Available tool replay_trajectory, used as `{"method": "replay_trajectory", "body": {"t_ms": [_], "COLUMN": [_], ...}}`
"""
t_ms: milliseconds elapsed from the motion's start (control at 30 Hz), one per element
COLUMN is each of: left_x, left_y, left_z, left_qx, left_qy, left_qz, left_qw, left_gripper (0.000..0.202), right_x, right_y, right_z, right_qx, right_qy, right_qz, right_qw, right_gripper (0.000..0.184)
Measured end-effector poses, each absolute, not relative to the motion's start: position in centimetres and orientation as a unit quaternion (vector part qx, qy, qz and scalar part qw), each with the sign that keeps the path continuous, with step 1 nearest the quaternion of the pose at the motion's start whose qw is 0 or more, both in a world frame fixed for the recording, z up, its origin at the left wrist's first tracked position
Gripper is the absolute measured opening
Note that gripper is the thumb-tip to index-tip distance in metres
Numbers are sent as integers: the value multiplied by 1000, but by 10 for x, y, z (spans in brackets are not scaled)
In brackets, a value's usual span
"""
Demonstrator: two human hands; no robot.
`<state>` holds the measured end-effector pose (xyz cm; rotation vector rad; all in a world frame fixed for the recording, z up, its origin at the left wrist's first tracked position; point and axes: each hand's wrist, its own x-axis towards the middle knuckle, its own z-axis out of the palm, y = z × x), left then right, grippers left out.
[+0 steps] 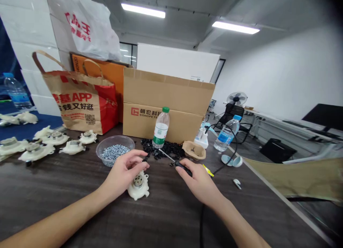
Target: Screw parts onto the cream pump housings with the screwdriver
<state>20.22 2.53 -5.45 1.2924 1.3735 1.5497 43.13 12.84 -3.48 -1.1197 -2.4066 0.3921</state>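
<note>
Fluorescent ceiling lights are fitted overhead, and a white wall is seen at right. A black office chair and a pedestal fan are positioned on the grey floor, near a long desk bearing a black monitor.

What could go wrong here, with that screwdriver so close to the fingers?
The screwdriver in the right hand points toward the left hand, which is over the white plastic part, so a slip might jab those fingers. The clear bowl of silver screws sits close by, and a knock could scatter them among the loose black pieces. The black cable near the right hand might also snag.
</note>
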Motion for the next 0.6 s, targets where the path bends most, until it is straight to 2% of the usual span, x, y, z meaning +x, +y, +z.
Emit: {"method": "replay_trajectory", "body": {"t_ms": [167, 333, 600], "left_x": [202, 199, 193], "left_y": [25, 23, 25], "left_z": [-52, -53, -55], "left_qx": [480, 488, 477], "left_qy": [519, 511, 499], "left_qz": [607, 610, 618], "left_qw": [363, 359, 377], "left_gripper": [32, 27, 23], "right_x": [431, 433, 429], "right_y": [126, 123, 114], "right_z": [-38, -36, -37], "right_qx": [-380, -319, -268], "right_qy": [-879, -902, -924], "right_qz": [156, 169, 147], "right_qw": [242, 235, 230], "right_gripper": [12, 16, 12]}}
